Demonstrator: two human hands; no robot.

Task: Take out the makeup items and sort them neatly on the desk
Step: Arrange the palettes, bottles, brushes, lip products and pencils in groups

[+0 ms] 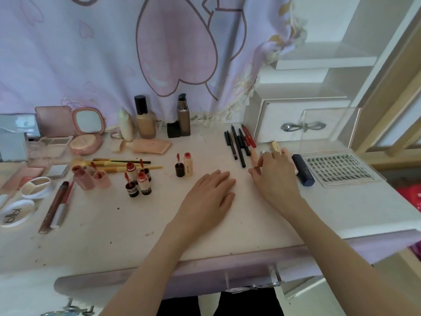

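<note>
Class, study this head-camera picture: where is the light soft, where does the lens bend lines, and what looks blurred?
Head view: even daylight, only faint shadow under the left hand and right hand; the wide-angle lens bows the desk edge and tilts the shelves; the compacts at the left margin look soft, and the open mirror's glass shows plain pale.

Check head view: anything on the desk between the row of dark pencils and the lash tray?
Yes: between the pencils and lash tray are the right hand, some pale tubes under it, and a dark blue tube.
</note>
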